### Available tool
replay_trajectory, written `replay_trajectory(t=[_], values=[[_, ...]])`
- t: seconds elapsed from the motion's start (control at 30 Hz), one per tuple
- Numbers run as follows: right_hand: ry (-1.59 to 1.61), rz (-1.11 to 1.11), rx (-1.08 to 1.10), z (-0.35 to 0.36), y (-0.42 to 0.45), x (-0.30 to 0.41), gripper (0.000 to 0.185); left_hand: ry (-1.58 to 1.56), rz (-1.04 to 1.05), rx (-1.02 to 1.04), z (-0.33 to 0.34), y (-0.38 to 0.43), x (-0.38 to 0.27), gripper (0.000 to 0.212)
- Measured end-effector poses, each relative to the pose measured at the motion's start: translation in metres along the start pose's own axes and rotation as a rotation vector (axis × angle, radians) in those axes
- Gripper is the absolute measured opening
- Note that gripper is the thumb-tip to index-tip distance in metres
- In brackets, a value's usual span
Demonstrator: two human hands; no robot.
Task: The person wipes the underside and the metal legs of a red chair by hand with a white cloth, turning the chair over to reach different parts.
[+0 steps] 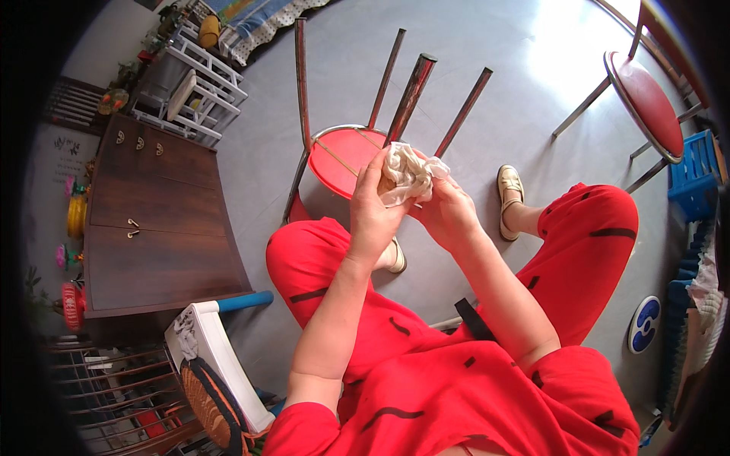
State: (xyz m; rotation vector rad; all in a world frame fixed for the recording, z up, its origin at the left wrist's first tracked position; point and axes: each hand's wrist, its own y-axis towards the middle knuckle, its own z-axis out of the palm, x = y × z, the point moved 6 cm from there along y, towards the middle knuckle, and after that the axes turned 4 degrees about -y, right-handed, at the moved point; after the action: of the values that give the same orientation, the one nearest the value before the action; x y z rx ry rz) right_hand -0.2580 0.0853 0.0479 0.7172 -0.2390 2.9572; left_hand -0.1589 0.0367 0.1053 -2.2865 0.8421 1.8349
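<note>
A crumpled white cloth (412,171) is bunched between my two hands, in front of my knees. My left hand (373,208) grips its left side, and my right hand (447,208) holds its right and lower side. Just beyond the cloth, a chair with a red seat (342,162) is tipped over on the floor, its metal legs (412,97) sticking up with worn, reddish-brown surfaces. One leg's lower end passes behind the cloth and my fingers. The fingertips are partly hidden in the folds.
A second red-seated chair (650,105) stands at the upper right, near a blue plastic crate (693,176). At left are a dark wooden cabinet (159,228) and a white rack (211,85). A blue-and-white disc (644,325) lies at the right.
</note>
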Motion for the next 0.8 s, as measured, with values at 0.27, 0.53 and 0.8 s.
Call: replay_trajectory(t=[0.27,0.53,0.8], values=[[0.039,-0.056,-0.111,-0.076,0.030,0.024,0.033,-0.068,-0.142,0.062,-0.063,0.032,0.012,0.036],[-0.068,-0.111,-0.463,-0.183,0.047,-0.006,0.034,0.086,-0.373,0.124,-0.153,0.091,0.063,0.029],[-0.664,-0.062,-0.706,-0.187,0.071,-0.075,0.028,0.539,-0.388,0.142,-0.164,0.075,0.209,0.016]])
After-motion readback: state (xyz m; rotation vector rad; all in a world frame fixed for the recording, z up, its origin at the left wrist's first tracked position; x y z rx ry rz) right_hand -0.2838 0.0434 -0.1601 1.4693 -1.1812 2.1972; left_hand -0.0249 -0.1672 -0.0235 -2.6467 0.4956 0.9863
